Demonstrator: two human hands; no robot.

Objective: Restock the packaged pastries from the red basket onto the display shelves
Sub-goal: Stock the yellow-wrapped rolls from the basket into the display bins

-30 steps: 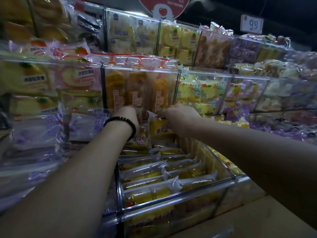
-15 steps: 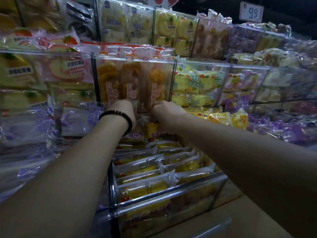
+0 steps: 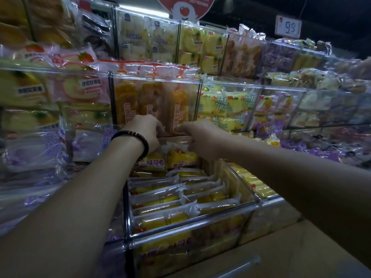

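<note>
Display shelves (image 3: 230, 82) rise behind clear bin (image 3: 200, 218). Packaged pastries (image 3: 158, 198) lie in rows inside bin. Two upright packs (image 3: 180, 157) at bin's back. Left hand (image 3: 143, 131) and right hand (image 3: 200, 138) curled over those packs; grip hidden, cannot tell. Bracelet (image 3: 138, 140) on left wrist, above bin.

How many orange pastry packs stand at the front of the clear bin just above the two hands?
3, side by side behind the clear front: the left pack, the middle pack and the right pack. Others may be hidden behind them.
</note>
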